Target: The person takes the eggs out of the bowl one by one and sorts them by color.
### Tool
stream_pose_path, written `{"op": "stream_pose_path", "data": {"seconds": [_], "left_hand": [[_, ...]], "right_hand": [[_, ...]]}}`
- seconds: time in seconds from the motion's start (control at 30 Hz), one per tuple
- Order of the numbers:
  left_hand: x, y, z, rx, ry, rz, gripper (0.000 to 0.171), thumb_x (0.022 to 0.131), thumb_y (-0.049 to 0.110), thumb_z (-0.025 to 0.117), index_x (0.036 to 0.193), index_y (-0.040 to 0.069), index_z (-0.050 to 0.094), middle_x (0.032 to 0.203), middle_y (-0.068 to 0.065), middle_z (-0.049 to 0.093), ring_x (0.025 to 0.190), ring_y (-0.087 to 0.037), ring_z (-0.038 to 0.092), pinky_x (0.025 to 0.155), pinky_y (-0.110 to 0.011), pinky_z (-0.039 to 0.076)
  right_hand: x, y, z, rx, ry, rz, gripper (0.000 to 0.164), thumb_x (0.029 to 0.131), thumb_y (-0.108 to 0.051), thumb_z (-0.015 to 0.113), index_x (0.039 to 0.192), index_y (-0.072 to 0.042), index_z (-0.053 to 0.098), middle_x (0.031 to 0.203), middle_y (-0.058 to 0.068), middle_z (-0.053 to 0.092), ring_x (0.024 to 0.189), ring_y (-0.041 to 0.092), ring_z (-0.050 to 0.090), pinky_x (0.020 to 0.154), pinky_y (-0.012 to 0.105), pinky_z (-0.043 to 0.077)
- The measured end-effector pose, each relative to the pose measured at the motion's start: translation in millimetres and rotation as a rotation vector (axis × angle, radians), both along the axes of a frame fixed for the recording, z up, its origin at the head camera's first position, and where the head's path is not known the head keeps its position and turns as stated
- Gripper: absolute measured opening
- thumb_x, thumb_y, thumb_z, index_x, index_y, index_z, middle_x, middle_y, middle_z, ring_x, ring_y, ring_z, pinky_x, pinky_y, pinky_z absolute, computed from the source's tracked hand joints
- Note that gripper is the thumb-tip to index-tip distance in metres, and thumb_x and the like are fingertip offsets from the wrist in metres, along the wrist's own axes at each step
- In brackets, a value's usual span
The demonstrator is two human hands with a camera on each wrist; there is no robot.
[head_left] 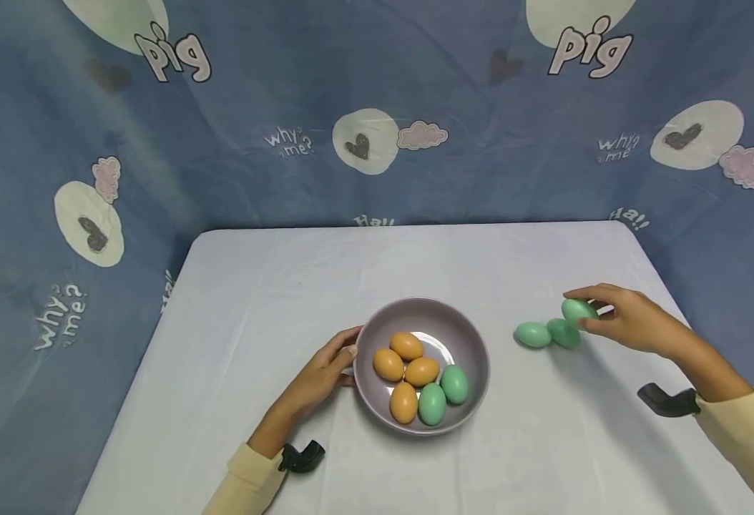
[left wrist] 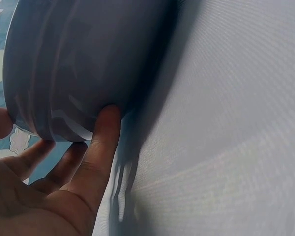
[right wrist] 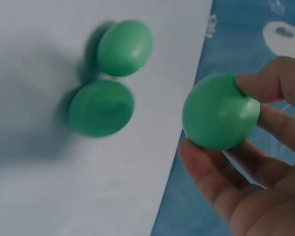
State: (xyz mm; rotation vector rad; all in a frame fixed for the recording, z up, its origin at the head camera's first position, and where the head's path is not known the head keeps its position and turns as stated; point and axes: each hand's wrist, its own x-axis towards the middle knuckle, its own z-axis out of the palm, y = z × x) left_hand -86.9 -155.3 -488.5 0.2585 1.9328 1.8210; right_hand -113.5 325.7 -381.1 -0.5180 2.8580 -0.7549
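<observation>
My right hand (head_left: 634, 320) pinches a green egg (right wrist: 220, 112) between thumb and fingertips, raised above the table. Below it, two more green eggs lie side by side, a left one (head_left: 534, 335) and a right one (head_left: 564, 333). My left hand (head_left: 317, 375) holds the left side of a mauve-grey bowl (head_left: 473, 343). In the left wrist view its fingertips (left wrist: 108, 115) touch the bowl's outer wall. Inside the bowl are several orange eggs (head_left: 404, 403) and two green eggs (head_left: 432, 403), grouped toward the lower half.
A white cloth (head_left: 274, 286) covers the table, whose far edge meets a blue printed curtain (head_left: 235, 157). Each wrist carries a black strap piece, one on the left (head_left: 302, 457) and one on the right (head_left: 668, 400).
</observation>
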Motion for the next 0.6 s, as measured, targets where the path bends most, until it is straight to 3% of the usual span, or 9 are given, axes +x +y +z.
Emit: {"op": "stream_pose_path", "data": {"seconds": [0.1,0.17,0.43,0.6], "left_hand": [[-0.9,1,0.7,-0.010,-0.001,-0.009,0.042,0.099,0.037,0.041,0.140,0.028,0.036,0.147,-0.003,0.034,0.120,-0.030,0.049,0.081,-0.038,0.055],[-1.2,2,-0.3,-0.011,0.009,-0.011,0.043,0.099,0.038,0.041,0.140,0.029,0.036,0.147,-0.003,0.035,0.120,-0.030,0.049,0.081,-0.038,0.055],[3.0,-1,-3.1,-0.034,0.016,0.018,0.045,0.097,0.042,0.044,0.140,0.028,0.037,0.145,-0.003,0.037,0.116,-0.026,0.053,0.079,-0.034,0.056],[0.9,4,-2.1,-0.018,0.025,0.012,0.046,0.097,0.042,0.044,0.140,0.027,0.037,0.145,-0.003,0.036,0.116,-0.027,0.053,0.079,-0.035,0.056]], "right_hand": [[-0.7,10,-4.3,0.019,-0.011,-0.054,0.043,0.083,-0.009,0.066,0.125,-0.007,0.057,0.118,0.016,0.059,0.097,0.027,0.062,0.067,0.027,0.054],[-2.8,16,-7.0,0.028,-0.012,-0.077,0.042,0.083,-0.008,0.065,0.124,-0.006,0.057,0.117,0.020,0.059,0.095,0.034,0.062,0.065,0.029,0.053],[-12.6,25,-28.6,0.064,-0.073,-0.139,0.045,0.084,-0.012,0.065,0.126,-0.002,0.054,0.118,0.023,0.058,0.099,0.036,0.057,0.069,0.036,0.051],[-14.5,34,-32.7,0.059,-0.080,-0.167,0.045,0.083,-0.012,0.065,0.126,-0.002,0.053,0.115,0.025,0.059,0.101,0.039,0.057,0.072,0.041,0.052]]}}
